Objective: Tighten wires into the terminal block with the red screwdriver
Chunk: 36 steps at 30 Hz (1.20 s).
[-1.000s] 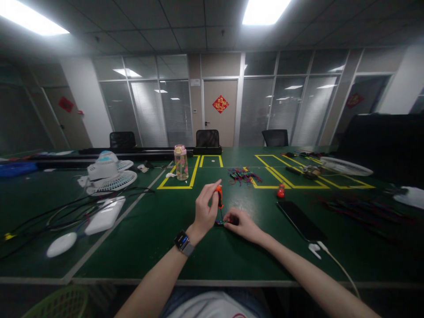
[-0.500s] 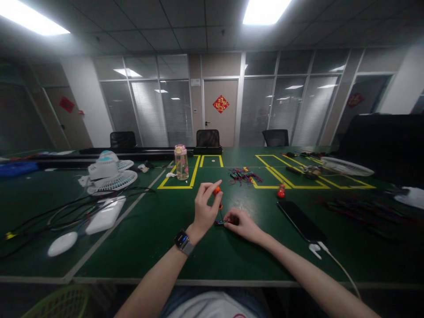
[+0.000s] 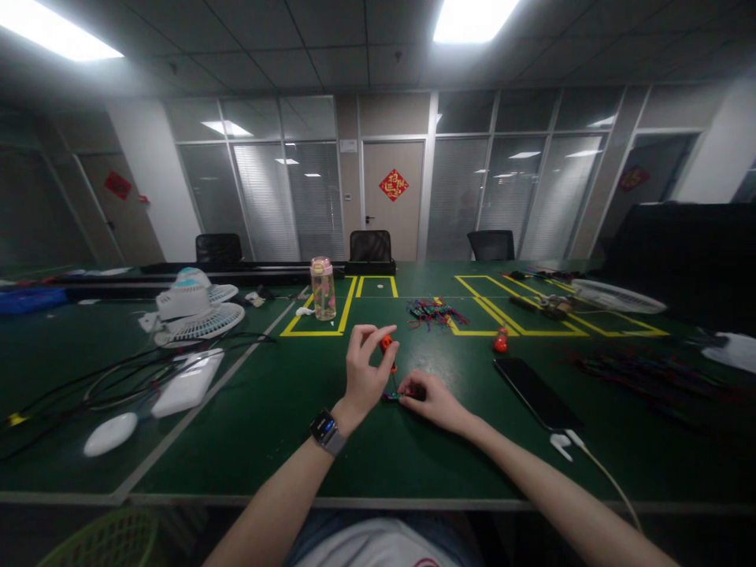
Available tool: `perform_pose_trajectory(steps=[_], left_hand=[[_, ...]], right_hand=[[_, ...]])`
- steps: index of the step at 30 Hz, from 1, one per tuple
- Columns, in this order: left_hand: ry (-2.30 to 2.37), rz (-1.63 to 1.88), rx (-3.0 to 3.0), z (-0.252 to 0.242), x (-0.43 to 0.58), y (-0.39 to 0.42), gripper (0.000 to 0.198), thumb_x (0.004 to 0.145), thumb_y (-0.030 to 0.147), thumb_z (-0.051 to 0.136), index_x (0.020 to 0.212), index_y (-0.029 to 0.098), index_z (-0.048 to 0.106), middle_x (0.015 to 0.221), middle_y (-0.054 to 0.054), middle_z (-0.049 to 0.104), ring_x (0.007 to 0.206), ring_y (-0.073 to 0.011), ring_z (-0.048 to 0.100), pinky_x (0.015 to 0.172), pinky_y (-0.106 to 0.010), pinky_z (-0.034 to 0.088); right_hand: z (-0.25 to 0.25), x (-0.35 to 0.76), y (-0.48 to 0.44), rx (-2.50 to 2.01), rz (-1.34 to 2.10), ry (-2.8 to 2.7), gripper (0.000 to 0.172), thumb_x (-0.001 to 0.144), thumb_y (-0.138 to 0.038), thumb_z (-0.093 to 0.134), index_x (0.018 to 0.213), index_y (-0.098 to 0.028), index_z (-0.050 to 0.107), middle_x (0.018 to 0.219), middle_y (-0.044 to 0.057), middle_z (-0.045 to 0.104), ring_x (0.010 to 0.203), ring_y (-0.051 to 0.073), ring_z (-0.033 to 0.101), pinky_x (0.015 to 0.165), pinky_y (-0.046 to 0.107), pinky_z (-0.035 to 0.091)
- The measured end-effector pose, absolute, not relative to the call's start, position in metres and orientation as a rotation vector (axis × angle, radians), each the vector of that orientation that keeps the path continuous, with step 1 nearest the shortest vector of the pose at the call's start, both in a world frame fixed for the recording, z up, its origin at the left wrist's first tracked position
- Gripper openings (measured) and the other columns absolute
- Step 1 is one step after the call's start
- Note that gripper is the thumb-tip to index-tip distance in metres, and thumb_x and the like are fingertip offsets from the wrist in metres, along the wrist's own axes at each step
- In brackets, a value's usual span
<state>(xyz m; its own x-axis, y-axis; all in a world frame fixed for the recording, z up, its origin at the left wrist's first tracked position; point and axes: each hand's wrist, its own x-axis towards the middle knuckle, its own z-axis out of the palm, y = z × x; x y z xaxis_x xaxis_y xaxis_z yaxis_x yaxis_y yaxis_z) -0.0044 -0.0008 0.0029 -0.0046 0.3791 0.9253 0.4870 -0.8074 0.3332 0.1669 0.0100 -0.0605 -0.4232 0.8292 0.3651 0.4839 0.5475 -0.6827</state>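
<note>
An orange-handled screwdriver (image 3: 387, 342) stands nearly upright above the green table, its thin dark shaft pointing down. My left hand (image 3: 369, 370) has thumb and fingers closed about the handle. Below, a small circuit board (image 3: 390, 396) lies on the tabletop, with the shaft's tip at it; whether a screw sits there is too small to tell. My right hand (image 3: 434, 400) pinches the board's right end, and its fingers hide that part. Farther back rests a pile of similar boards with coloured wires (image 3: 437, 313).
A red-orange object (image 3: 501, 340) and a black phone (image 3: 535, 394) with a white cable lie to the right, near loose dark wires (image 3: 643, 370). On the left are a white fan (image 3: 198, 311), a white box (image 3: 189, 383) and black cables. A drink bottle (image 3: 323, 291) stands farther back.
The orange screwdriver handle has turned slightly between the left fingers. Both hands and the board stay in nearly the same place.
</note>
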Motion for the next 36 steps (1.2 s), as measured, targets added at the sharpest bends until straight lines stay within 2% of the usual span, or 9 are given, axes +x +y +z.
perform_pose_trajectory(steps=[6,10,14,21,24,30,36], left_hand=[[-0.921,-1.948,-2.256,0.0033,-0.0052,-0.0032,0.035,0.098,0.018,0.038,0.127,0.021,0.057,0.109,-0.008,0.058,0.101,-0.0171,0.057,0.087,-0.03,0.048],[-0.94,-1.944,-2.198,0.0033,-0.0046,-0.0021,0.03,0.096,0.019,0.046,0.122,0.021,0.06,0.101,-0.006,0.059,0.095,-0.017,0.057,0.084,-0.031,0.049],[-0.961,-1.928,-2.101,0.004,-0.0042,-0.0021,0.021,0.09,0.025,0.059,0.11,0.022,0.066,0.092,-0.003,0.052,0.087,-0.0158,0.055,0.079,-0.029,0.049],[-0.922,-1.953,-2.259,0.0032,-0.0053,-0.003,0.036,0.097,0.017,0.038,0.127,0.021,0.057,0.107,-0.007,0.058,0.1,-0.0168,0.057,0.087,-0.031,0.048],[-0.915,-1.975,-2.239,0.0026,-0.0043,-0.0021,0.032,0.096,0.017,0.043,0.125,0.021,0.058,0.102,-0.006,0.059,0.096,-0.0157,0.058,0.086,-0.029,0.048],[-0.989,-1.982,-2.134,0.003,-0.0031,-0.0016,0.023,0.091,0.025,0.058,0.113,0.021,0.065,0.095,-0.003,0.052,0.087,-0.0143,0.056,0.08,-0.027,0.049],[-0.997,-1.964,-2.267,0.0041,-0.0053,-0.0032,0.034,0.098,0.02,0.037,0.127,0.02,0.056,0.111,-0.009,0.059,0.104,-0.0178,0.058,0.09,-0.032,0.049]], right_hand=[[-0.0617,0.1672,0.0113,-1.035,0.64,-2.089,0.01,0.073,-0.007,0.065,0.08,-0.015,0.065,0.074,0.0,0.058,0.068,0.015,0.054,0.063,0.025,0.042],[-0.0625,0.1675,0.0115,-1.031,0.648,-2.084,0.01,0.073,-0.008,0.066,0.08,-0.015,0.065,0.075,0.001,0.059,0.068,0.015,0.055,0.064,0.025,0.042],[-0.0615,0.1675,0.0106,-1.047,0.656,-2.082,0.011,0.073,-0.008,0.065,0.081,-0.015,0.065,0.075,0.001,0.059,0.068,0.014,0.054,0.063,0.024,0.042],[-0.0625,0.1674,0.0111,-1.032,0.619,-2.095,0.011,0.073,-0.007,0.065,0.08,-0.015,0.065,0.074,0.0,0.058,0.068,0.014,0.054,0.063,0.024,0.042],[-0.0633,0.1673,0.0114,-1.031,0.623,-2.097,0.011,0.073,-0.007,0.065,0.08,-0.015,0.065,0.074,0.0,0.058,0.068,0.014,0.054,0.063,0.024,0.042],[-0.063,0.1675,0.0113,-1.043,0.631,-2.096,0.011,0.073,-0.008,0.065,0.082,-0.015,0.066,0.076,0.001,0.059,0.069,0.015,0.055,0.064,0.025,0.042],[-0.0624,0.1675,0.0105,-1.029,0.632,-2.089,0.01,0.073,-0.007,0.064,0.08,-0.015,0.065,0.075,0.0,0.058,0.069,0.015,0.054,0.063,0.025,0.042]])
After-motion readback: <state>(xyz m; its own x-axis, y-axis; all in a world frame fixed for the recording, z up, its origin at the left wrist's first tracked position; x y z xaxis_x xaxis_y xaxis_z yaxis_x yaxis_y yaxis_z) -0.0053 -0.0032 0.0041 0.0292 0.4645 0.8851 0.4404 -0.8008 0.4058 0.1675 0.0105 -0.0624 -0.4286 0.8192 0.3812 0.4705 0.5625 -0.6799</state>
